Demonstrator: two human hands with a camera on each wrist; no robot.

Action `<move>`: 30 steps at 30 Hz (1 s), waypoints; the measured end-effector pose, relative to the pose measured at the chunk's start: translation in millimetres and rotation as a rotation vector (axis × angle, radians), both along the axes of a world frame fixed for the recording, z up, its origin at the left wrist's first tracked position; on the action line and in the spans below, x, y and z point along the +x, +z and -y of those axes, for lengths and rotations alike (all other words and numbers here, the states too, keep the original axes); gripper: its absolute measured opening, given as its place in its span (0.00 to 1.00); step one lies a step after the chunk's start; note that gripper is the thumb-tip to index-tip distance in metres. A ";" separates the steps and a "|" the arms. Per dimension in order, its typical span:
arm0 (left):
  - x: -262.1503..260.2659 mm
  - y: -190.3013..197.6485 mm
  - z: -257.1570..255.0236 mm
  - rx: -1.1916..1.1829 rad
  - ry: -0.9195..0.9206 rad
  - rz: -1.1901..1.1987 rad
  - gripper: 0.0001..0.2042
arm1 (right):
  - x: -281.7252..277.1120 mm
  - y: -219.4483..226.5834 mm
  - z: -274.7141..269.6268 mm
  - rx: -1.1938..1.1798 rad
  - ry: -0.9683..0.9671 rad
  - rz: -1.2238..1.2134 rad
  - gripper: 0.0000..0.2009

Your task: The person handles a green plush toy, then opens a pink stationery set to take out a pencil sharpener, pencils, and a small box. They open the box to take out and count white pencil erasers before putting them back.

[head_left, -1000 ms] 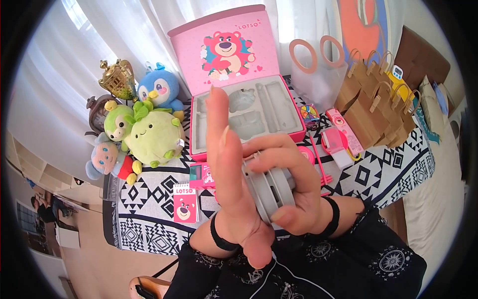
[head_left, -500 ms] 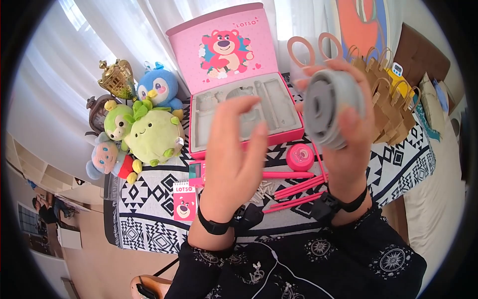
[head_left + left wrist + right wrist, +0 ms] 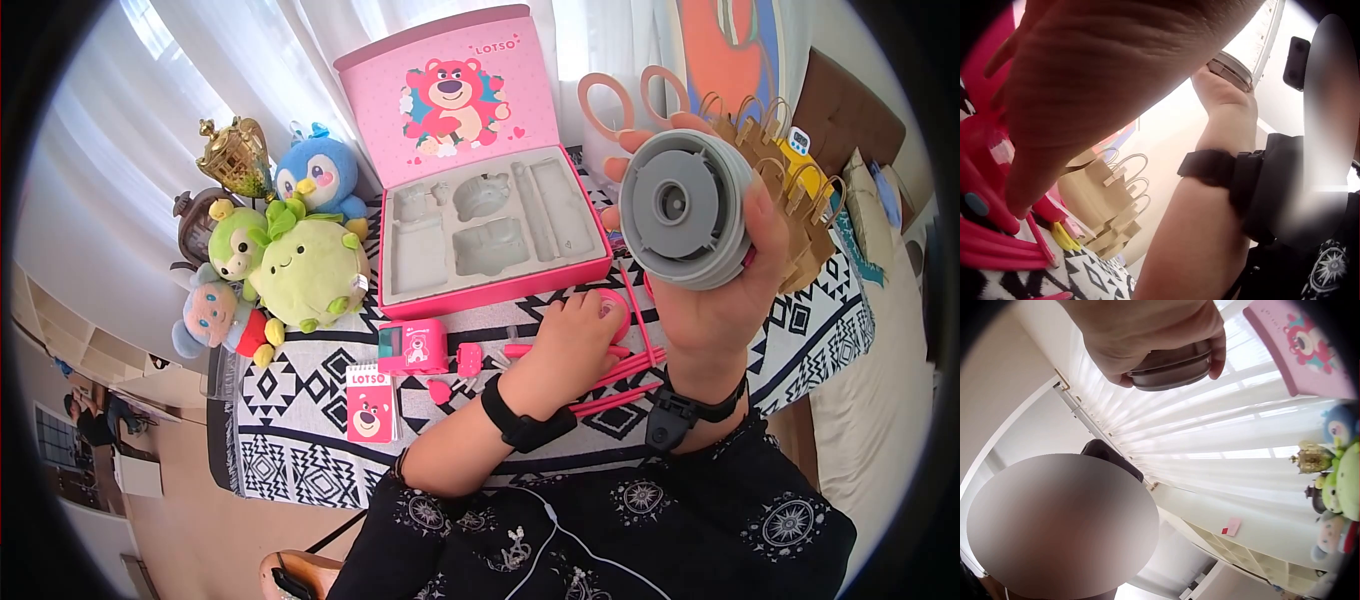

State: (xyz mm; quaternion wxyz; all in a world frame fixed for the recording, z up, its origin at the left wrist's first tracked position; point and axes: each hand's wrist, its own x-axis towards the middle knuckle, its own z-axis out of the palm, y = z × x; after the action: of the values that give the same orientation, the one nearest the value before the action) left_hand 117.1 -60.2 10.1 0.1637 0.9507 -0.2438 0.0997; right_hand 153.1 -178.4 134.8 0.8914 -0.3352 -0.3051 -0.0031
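My right hand (image 3: 730, 250) holds up a grey round plastic piece (image 3: 680, 205) by its sides. Its stepped rings and the hole at its centre face the head camera. From the right wrist its rim (image 3: 1172, 376) shows below my palm. My left hand (image 3: 570, 345) is down at the table, fingertips over a pink round case (image 3: 622, 312) that it partly hides. In the left wrist view, thumb and fingers are spread apart around pink surfaces. Pink sticks (image 3: 615, 397) lie beside this hand. A pink box with a dark window (image 3: 420, 345) stands left of it.
Behind stands an open pink box (image 3: 495, 300) with a grey moulded insert. A LOTSO notebook (image 3: 370, 410) lies at the front left. Plush toys (image 3: 315, 265) crowd the left side, brown paper bags (image 3: 795, 230) the right. A white cable (image 3: 600, 555) runs over the lap.
The hands have parted. My right hand has carried the grey piece up and to the right and turned its ringed face toward the camera. My left hand has dropped to the pink round case.
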 end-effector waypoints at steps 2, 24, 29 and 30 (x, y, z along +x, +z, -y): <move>2.9 -7.8 -0.8 0.000 0.015 0.030 0.23 | 1.0 -0.4 0.2 -0.010 0.002 0.009 0.34; 19.5 -34.3 -0.3 -0.092 0.036 0.042 0.24 | -1.5 -0.5 -5.0 -0.005 0.054 0.029 0.37; 22.9 -33.8 -4.6 -0.100 0.025 0.024 0.24 | -5.4 3.0 -5.6 -0.073 0.005 0.027 0.37; 23.7 -32.4 -5.4 -0.110 0.017 0.006 0.24 | -6.1 3.6 -5.8 -0.094 -0.014 0.024 0.37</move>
State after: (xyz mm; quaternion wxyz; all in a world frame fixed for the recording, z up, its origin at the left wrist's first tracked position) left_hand 140.8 -54.8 -22.4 0.2141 0.9420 -0.2305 0.1170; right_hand 147.1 -172.6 138.5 0.8709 -0.3786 -0.3133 0.0010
